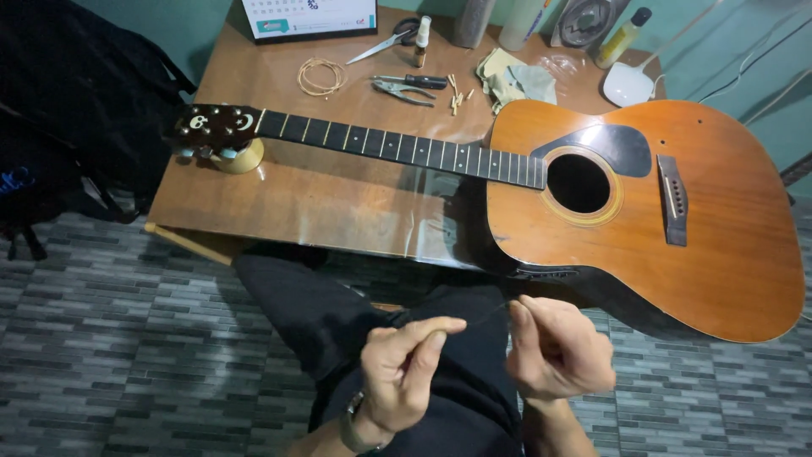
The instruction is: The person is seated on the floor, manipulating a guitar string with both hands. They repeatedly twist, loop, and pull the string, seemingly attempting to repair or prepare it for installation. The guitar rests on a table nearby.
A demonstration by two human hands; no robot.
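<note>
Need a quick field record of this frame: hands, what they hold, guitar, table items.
left hand: raised over the lap, thumb and forefinger pinched on a thin guitar string
right hand: fingers closed on the other part of the same string
guitar: acoustic, lying face up across the table, no strings on the neck
headstock: resting on a roll of tape
table items: pliers, scissors, coiled string, cloth, small bottle
floor: grey tiles

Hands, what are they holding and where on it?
A thin guitar string, pinched between thumb and forefinger of the left hand and right hand, stretched across the gap.
</note>
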